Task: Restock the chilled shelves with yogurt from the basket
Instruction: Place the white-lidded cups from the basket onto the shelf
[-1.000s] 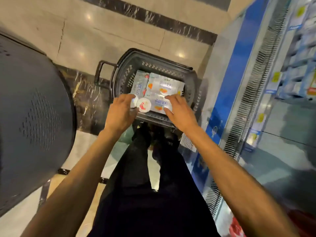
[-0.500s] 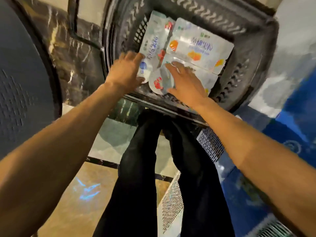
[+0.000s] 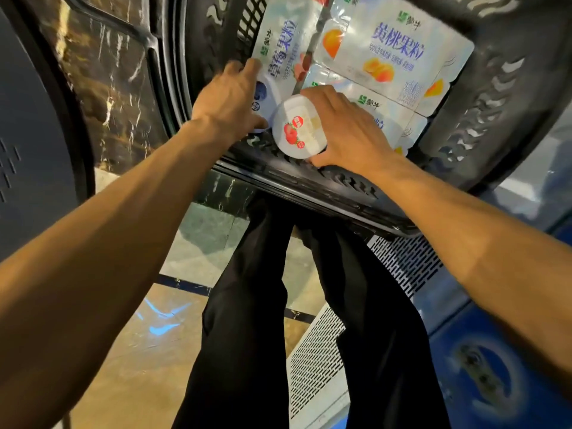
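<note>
Gripping a strawberry yogurt cup point(image 3: 298, 131), the right hand point(image 3: 349, 134) sits inside the basket point(image 3: 309, 178). The left hand point(image 3: 229, 100) clasps a blueberry yogurt cup point(image 3: 268, 93) alongside.

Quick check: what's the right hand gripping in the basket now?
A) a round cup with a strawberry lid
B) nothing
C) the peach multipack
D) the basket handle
A: the right hand curls round the strawberry-lid cup by the near wall of the basket.

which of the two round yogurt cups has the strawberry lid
The strawberry cup is the one the right hand grips; the blueberry cup, in the left hand, shows a dark berry instead.
</note>
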